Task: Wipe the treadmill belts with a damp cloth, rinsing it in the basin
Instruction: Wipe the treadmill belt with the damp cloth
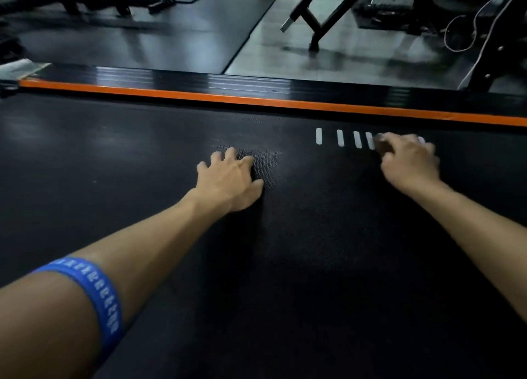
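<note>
Black belt [285, 250] runs crosswise; my right hand [410, 161] pinches brown cloth [383, 147] over marks [340, 137], left hand [228, 179] splayed beside.

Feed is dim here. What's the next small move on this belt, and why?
Probably draw the right hand with its dark cloth back along the belt toward the left hand, which is braced flat. The cloth sits on the white marks, with the belt stretch between the hands uncovered.

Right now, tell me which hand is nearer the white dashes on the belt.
Right. The right hand lies over the end of the white dashes, covering some; the left hand presses the belt well off to their left.
</note>
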`<action>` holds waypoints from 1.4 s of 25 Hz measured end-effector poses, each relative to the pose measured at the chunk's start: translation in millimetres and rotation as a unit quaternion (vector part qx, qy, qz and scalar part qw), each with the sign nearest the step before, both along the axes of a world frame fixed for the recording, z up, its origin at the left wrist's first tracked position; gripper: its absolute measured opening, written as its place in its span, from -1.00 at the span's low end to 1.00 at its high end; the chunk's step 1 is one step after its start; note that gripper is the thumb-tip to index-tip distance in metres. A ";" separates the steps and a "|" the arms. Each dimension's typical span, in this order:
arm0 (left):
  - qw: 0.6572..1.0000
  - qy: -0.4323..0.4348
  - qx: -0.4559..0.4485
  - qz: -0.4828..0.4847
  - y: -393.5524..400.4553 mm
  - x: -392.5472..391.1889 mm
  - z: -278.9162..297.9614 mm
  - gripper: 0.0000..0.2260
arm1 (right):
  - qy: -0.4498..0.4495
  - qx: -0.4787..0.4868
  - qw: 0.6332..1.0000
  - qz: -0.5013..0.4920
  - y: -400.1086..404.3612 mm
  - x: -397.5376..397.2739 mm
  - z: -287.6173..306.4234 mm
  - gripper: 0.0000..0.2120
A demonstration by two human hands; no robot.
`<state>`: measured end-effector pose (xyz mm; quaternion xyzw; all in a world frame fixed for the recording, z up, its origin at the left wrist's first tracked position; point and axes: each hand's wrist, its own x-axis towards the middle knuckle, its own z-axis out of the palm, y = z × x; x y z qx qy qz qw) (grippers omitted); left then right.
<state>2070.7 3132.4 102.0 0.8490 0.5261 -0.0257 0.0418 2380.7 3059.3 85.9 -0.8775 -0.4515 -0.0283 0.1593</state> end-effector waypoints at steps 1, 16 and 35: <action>1.000 -0.008 -0.009 0.005 0.6 -1.0 -3.6 -0.52 | 0.013 -0.012 0.997 -0.073 0.6 3.2 3.9 -0.55; 0.997 0.028 0.048 -0.045 19.6 -8.1 -15.9 -0.39 | 0.037 0.011 0.993 0.110 42.2 -6.5 -3.6 -0.57; 0.990 0.036 0.122 -0.052 18.0 -9.9 -33.0 -0.27 | 0.061 0.018 0.990 -0.123 139.0 -46.5 0.3 -0.70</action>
